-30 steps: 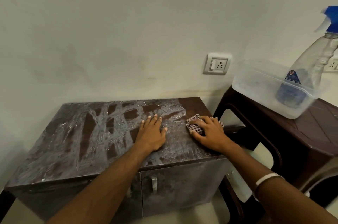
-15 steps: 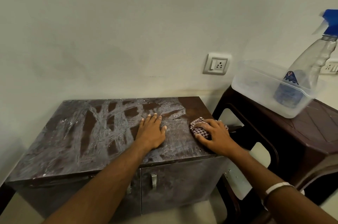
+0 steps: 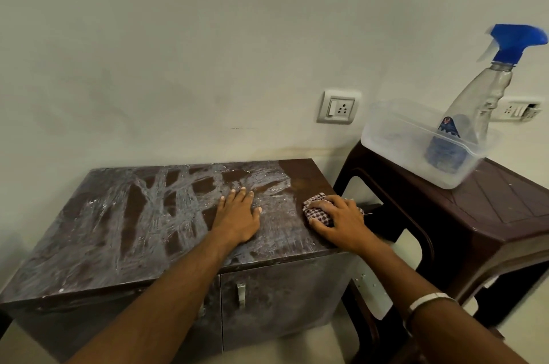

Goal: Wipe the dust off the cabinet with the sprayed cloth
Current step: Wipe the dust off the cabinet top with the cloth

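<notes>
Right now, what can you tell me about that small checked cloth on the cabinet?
The checked cloth is a small piece of woven-looking fabric in a dark red and white check, bunched up rather than spread flat. It lies near the right end of the cabinet top, at the edge of a cleaner brown strip beside the dusty, streaked surface. The right hand rests over it with fingers curled onto it, covering much of it; only its left part shows. The left hand lies flat nearby, apart from it.
</notes>
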